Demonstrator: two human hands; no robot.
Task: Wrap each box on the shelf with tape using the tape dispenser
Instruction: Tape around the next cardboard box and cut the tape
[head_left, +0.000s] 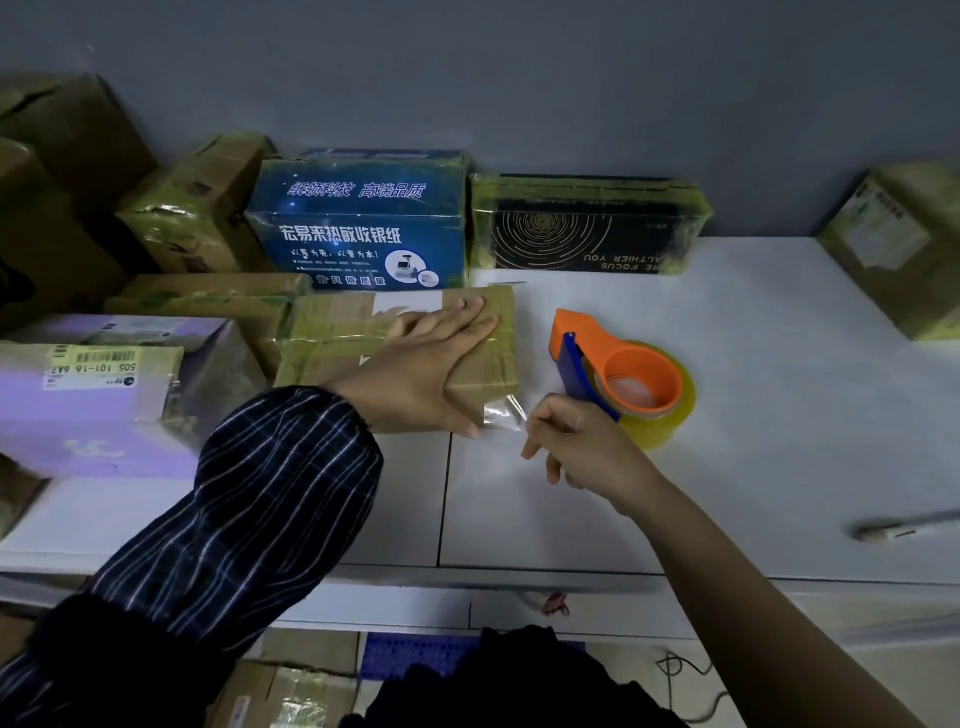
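So, the left hand (441, 358) lies flat with straight fingers on the brown box (332, 332), hiding part of its top. The right hand (576, 447) pinches a clear tape strip (501, 415) at the box's near corner; the strip's edges are hard to trace. Just behind this hand, the tape dispenser (618, 364) rests on the white shelf (779, 415), its near end covered. A blurred object (904, 527) lies far right.

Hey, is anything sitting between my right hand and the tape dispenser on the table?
Nothing visible. The tape dispenser lies on the white table just beyond the right hand, which pinches a loose tape strip at the corner of the box under the left hand.
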